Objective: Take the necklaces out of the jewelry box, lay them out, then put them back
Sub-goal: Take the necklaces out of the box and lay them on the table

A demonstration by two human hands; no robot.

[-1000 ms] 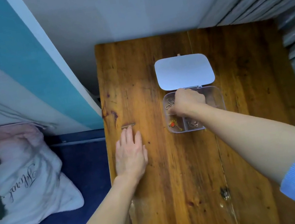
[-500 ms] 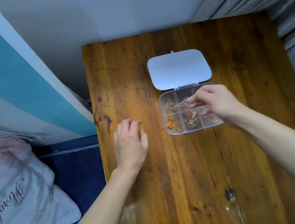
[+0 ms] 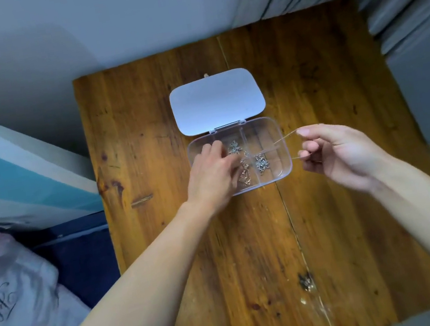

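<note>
A clear plastic jewelry box with several compartments sits open on the wooden table, its white lid folded back flat. My right hand pinches a thin silver necklace chain, stretched from the box out past its right edge. A silver flower pendant lies at the chain's end in the box. My left hand reaches into the box's left compartments with fingers curled over the jewelry there; another silver pendant and a chain piece lie beside its fingertips. What its fingers hold is hidden.
A dark knot mark is on the table left of the box. A white pillow with script lettering lies on a blue bed at lower left. A wall is behind the table and grey panels stand to the right.
My left hand left the table and moved right into the box. My right hand drew a chain out of the box toward the right. The camera moved closer.
</note>
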